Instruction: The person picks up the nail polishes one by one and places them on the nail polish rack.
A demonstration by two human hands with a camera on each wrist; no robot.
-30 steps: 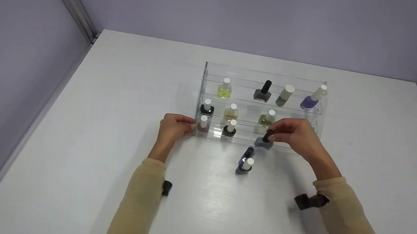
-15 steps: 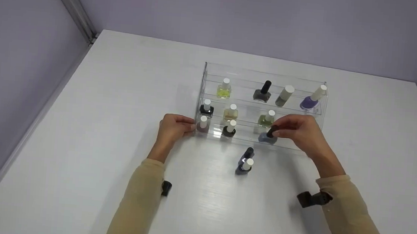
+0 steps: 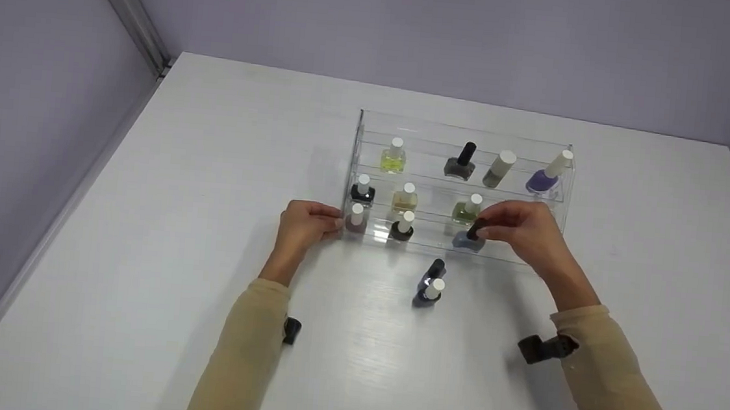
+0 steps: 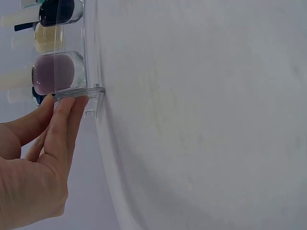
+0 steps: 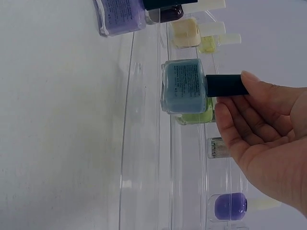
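Note:
A clear acrylic tiered rack (image 3: 372, 117) stands on the white table and holds several nail polish bottles. My right hand (image 3: 525, 234) pinches the black cap of a grey-blue bottle (image 3: 468, 239) (image 5: 184, 86) that sits on the rack's front tier. My left hand (image 3: 303, 223) (image 4: 43, 158) rests with straight fingers (image 4: 67, 115) against the rack's front left corner (image 4: 93, 93), beside a mauve bottle (image 4: 57, 73). Two bottles stand on the table in front of the rack: one with a black cap (image 3: 434, 268) and one with a white cap (image 3: 430, 291).
The white table (image 3: 207, 219) is bounded by lilac walls at the left and back. Higher tiers hold a yellow (image 3: 393, 157), dark grey (image 3: 461, 162), olive (image 3: 498, 168) and purple bottle (image 3: 544, 177) (image 5: 230, 206). Wrist cameras are strapped to both sleeves.
My right hand carried the grey-blue bottle from the table up and back onto the rack's front tier. The left hand stayed at the rack's corner.

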